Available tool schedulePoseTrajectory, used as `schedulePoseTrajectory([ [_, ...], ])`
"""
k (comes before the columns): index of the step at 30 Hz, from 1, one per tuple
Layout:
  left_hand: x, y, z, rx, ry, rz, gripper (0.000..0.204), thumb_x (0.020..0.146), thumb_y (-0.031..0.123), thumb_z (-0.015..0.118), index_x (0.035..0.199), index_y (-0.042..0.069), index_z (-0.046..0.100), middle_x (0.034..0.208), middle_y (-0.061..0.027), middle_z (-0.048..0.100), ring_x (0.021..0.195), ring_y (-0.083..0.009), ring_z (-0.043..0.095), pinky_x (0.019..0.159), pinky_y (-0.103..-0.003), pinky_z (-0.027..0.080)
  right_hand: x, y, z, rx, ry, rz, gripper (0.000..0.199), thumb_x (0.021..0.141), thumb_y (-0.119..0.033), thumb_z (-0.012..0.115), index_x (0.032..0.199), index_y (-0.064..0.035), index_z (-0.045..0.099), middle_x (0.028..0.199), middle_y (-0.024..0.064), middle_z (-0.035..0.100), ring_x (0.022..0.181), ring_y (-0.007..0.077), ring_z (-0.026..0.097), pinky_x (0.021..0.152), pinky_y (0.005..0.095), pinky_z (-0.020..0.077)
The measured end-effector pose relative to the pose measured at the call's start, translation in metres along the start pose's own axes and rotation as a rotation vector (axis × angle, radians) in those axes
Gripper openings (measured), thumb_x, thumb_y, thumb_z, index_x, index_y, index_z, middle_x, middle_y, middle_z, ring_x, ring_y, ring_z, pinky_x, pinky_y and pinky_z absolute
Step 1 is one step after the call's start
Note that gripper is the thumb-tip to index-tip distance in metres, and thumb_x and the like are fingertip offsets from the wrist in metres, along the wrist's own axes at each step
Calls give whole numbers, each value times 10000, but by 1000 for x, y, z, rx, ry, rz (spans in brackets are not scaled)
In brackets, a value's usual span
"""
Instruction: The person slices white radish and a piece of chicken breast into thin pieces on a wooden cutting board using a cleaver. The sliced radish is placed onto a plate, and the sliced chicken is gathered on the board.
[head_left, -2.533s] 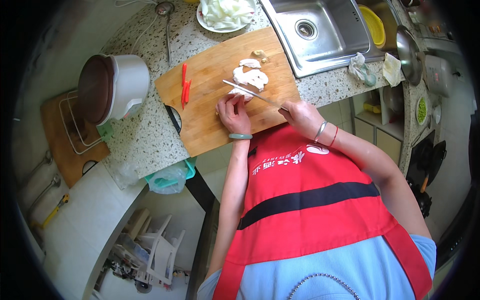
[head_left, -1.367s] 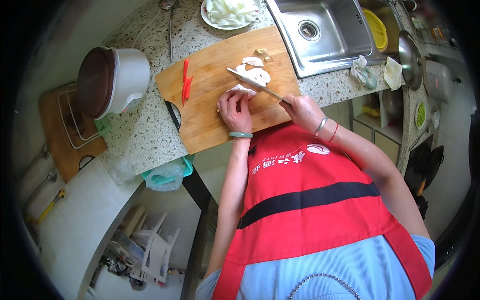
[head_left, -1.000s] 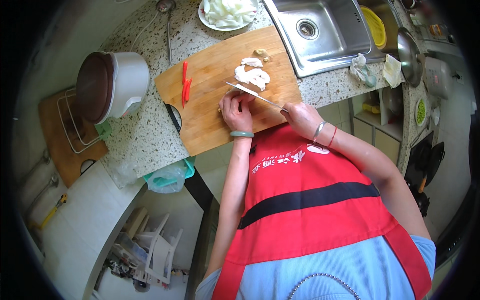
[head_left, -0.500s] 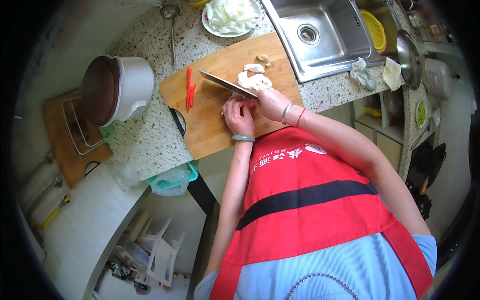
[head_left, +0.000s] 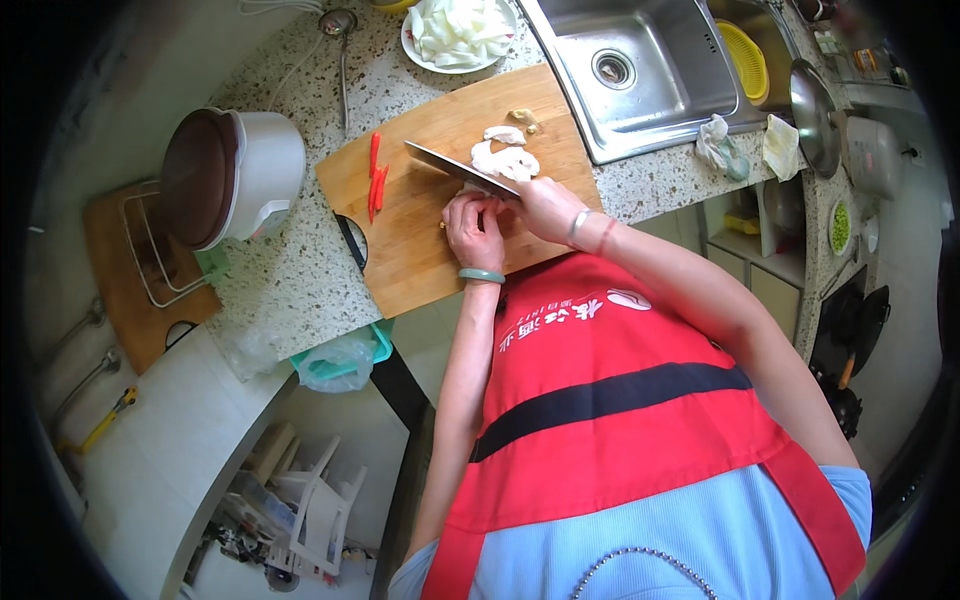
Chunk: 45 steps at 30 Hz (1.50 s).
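Head view: two hands [head_left: 474,226] [head_left: 545,205], one knife [head_left: 460,168], one cutting board [head_left: 420,240]

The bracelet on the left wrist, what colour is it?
Pale green, a plain smooth ring. The bracelet shows best in the head view, just below the left hand.

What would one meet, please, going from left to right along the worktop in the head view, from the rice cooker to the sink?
Rice cooker → red pepper strips → left hand → pale slices beside the right hand holding the knife → steel sink.
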<state>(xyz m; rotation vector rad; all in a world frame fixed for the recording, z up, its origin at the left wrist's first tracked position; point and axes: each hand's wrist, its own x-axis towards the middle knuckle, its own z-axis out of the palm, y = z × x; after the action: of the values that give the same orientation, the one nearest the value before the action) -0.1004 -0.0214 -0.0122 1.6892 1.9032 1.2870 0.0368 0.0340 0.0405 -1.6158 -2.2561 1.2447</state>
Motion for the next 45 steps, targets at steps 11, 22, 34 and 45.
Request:
schedulePoseTrajectory([
  [11, -2, 1, -3, 42, 35, 0, 117, 782, 47, 733, 843, 75, 638, 986, -65, 630, 959, -272, 577, 850, -386, 460, -59, 36, -37, -45, -77, 108, 254, 935, -238, 583, 872, 2, 638, 772, 262, 639, 765, 445, 629, 689, 510, 508],
  [22, -9, -6, -4, -35, 136, -84, 123, 790, 5, 738, 839, 35, 630, 957, -92, 610, 928, -271, 583, 806, -369, 474, -79, 13, -26, -70, -31, 41, 252, 942, -238, 567, 838, -10, 590, 733, 251, 637, 711, 441, 636, 638, 522, 509],
  [34, -5, -5, -5, 41, 82, -6, 93, 768, 19, 714, 805, 63, 641, 913, -72, 638, 925, -295, 590, 842, -402, 470, -61, 0, -23, -112, -134, 121, 256, 937, -210, 560, 841, 24, 602, 787, 264, 650, 779, 445, 641, 690, 515, 507],
  [45, 0, -3, -8, 11, 29, -14, 99, 764, 13, 699, 794, 52, 613, 889, -88, 619, 897, -307, 576, 814, -404, 472, -1, -15, 4, -128, -109, 57, 143, 862, -109, 562, 858, 18, 629, 849, 256, 670, 828, 410, 671, 704, 485, 535],
])
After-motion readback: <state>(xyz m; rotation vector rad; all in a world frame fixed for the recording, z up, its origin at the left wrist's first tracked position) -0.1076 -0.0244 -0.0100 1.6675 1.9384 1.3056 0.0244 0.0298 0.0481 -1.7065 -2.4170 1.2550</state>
